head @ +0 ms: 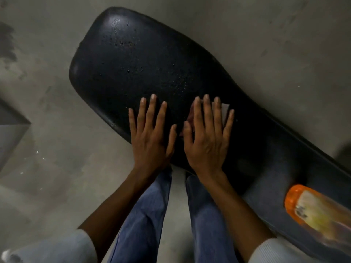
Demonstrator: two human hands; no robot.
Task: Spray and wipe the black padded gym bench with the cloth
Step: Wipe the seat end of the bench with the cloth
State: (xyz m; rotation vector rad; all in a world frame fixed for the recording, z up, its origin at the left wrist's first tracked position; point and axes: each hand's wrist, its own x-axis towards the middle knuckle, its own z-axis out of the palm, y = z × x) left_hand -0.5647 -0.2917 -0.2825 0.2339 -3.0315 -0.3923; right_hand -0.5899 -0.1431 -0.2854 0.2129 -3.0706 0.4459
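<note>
The black padded gym bench (133, 59) runs from upper left to lower right, its far end speckled with spray droplets. My left hand (151, 133) lies flat on the padding with fingers spread and nothing under it. My right hand (207, 135) presses flat on a pale cloth (225, 109), which shows only as small edges beside my fingers; most of it is hidden under the palm. An orange spray bottle (315, 211) lies on the bench at the lower right, away from both hands.
Grey concrete floor (47, 82) surrounds the bench. A grey block or step edge (11, 133) sits at the far left. My legs in blue jeans (146, 221) stand against the bench's near side.
</note>
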